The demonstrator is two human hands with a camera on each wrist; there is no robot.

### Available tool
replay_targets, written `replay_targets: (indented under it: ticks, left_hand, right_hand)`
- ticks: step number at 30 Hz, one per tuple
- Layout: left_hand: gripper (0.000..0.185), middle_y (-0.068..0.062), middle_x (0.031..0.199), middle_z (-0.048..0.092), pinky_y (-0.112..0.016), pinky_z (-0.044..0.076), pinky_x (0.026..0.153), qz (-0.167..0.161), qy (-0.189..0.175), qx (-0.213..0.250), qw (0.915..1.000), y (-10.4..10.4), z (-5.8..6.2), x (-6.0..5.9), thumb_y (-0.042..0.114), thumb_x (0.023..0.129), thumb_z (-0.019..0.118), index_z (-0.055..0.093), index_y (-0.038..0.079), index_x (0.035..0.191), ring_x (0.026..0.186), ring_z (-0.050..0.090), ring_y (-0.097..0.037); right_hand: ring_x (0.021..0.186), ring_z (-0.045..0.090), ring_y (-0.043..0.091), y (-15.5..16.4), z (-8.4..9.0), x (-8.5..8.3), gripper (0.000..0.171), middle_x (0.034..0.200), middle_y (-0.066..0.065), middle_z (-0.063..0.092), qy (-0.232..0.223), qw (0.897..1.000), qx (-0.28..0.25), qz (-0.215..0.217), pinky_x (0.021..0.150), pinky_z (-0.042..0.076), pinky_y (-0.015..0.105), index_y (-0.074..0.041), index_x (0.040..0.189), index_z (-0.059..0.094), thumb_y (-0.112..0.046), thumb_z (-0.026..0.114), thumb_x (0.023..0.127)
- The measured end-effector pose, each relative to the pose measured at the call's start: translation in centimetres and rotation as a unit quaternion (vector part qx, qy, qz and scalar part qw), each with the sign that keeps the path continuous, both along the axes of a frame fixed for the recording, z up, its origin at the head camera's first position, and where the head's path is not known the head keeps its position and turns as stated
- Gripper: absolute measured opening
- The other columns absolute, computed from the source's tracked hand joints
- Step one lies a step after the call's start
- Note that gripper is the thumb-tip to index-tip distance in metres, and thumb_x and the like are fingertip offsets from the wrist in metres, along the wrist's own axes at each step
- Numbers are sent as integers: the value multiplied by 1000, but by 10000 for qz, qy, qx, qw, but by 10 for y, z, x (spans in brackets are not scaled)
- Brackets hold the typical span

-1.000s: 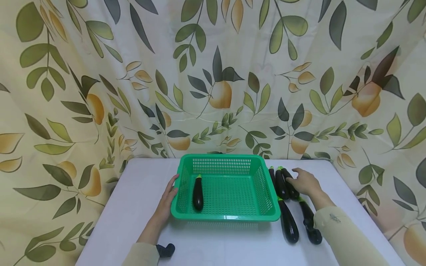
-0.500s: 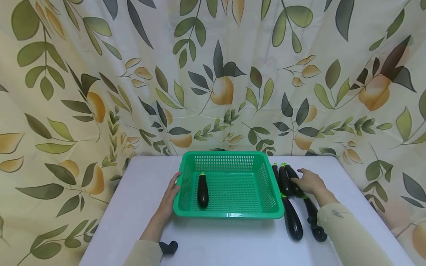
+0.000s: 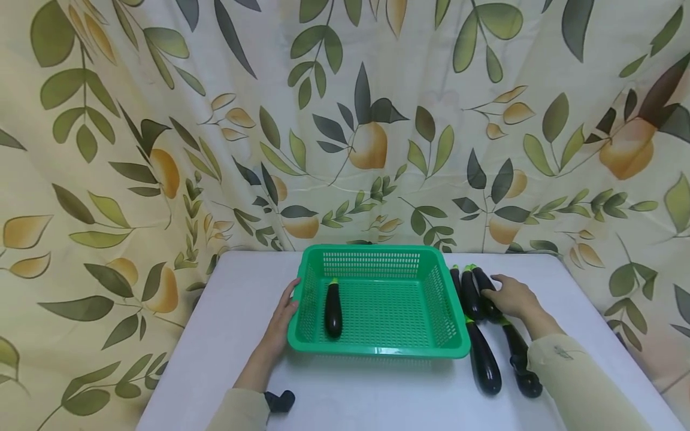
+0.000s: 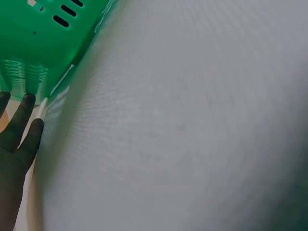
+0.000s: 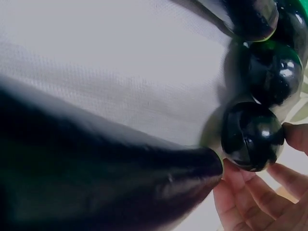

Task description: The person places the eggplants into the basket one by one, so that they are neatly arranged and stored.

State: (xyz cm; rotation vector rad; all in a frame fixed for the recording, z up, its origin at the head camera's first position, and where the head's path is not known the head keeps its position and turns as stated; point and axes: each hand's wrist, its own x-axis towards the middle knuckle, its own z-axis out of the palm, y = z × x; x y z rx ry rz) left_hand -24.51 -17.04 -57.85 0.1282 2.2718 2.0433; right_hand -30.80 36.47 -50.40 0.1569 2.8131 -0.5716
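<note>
My right hand [image 3: 516, 297] grips an eggplant [image 3: 485, 292] in the cluster right of the basket. In the right wrist view, thumb and fingers [image 5: 250, 192] lie on opposite sides of that eggplant's round end [image 5: 252, 137]. Another eggplant [image 5: 110, 178] fills the lower left of that view, its tip close to those fingers. On the left, my left hand [image 3: 279, 326] rests with extended fingers along the side of a green plastic basket [image 3: 377, 348]. The left wrist view shows these fingers [image 4: 31, 137] at the basket's wall [image 4: 38, 29]. One eggplant [image 3: 333, 308] lies inside the basket, toward its left.
Beside the held eggplant lie two more eggplants, one [image 3: 471, 296] largely visible. Closer to the front are a long eggplant [image 3: 485, 362] and a bumpy one [image 3: 520, 356]. All rest on a white-covered table [image 3: 366, 401]. A leaf-and-fruit patterned curtain [image 3: 345, 197] hangs behind.
The head view has shifted, so the scene sits slightly farther right in it. Both hands keep their places at the basket and at the eggplant.
</note>
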Motion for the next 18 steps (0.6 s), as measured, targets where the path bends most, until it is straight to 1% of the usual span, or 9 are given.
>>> replay_targets:
  ticks: [8, 14, 18]
  left_hand:
    - [48, 0, 172, 23, -67, 18, 122, -21, -10, -19, 10000, 0, 0, 0, 49, 111, 31, 26, 54, 158, 156, 24, -32]
    - [47, 0, 173, 20, -71, 12, 123, -33, -35, 21, 10000, 0, 1, 1, 50, 110, 31, 26, 55, 157, 160, 17, -34]
    - [47, 1, 173, 20, -72, 11, 123, -37, -33, 33, 10000, 1, 1, 1, 49, 111, 31, 26, 54, 158, 160, 16, -34]
  right_hand:
    - [133, 38, 68, 2, 5, 1, 70, 145, 46, 40, 187, 9998, 112, 47, 106, 37, 76, 15, 149, 37, -35, 53, 102]
    - [133, 39, 67, 1, 13, 1, 70, 145, 46, 41, 191, 9996, 192, 17, 106, 37, 75, 15, 149, 37, -34, 54, 102]
    - [132, 40, 67, 1, 16, 2, 70, 145, 46, 42, 253, 9995, 198, 50, 106, 37, 75, 15, 148, 37, -35, 55, 103]
